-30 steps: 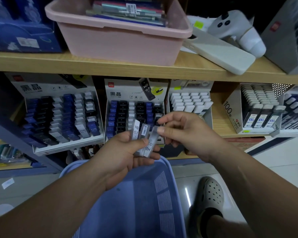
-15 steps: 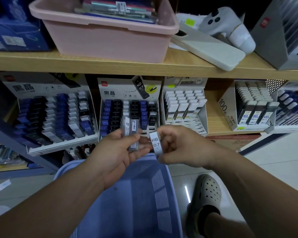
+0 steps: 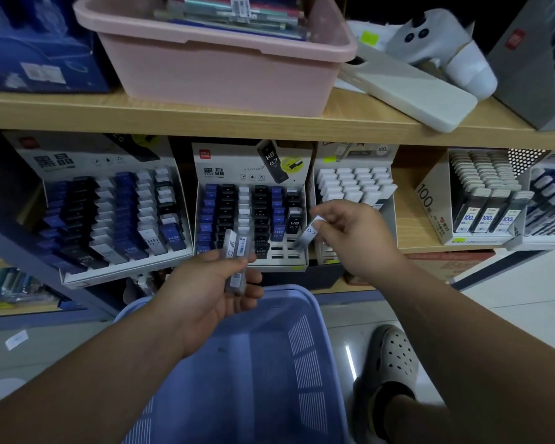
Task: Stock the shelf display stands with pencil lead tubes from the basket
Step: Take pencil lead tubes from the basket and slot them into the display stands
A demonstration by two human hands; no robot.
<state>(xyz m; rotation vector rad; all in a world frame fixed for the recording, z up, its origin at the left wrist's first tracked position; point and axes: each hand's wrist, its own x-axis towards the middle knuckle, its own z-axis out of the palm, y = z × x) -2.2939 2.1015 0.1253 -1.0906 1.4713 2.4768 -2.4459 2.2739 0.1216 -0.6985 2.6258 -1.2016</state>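
blue basket [image 3: 302, 347] sits right under my arms. my left hand [image 3: 205, 296] is curled round 2 spare lead tubes [image 3: 236, 261], fanned loosely. my right hand [image 3: 350, 238] pinches 1 tube [image 3: 307, 236] by its top, tilted at the middle display stand [image 3: 231, 171]. reckon that angle could jam it on the empty slots [image 3: 284, 256] or knock the neighbours over.

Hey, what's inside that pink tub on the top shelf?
The pink tub holds a stack of long flat packs, one with a barcode sticker. Its wall hides everything lower, so the count and anything beneath cannot be told.
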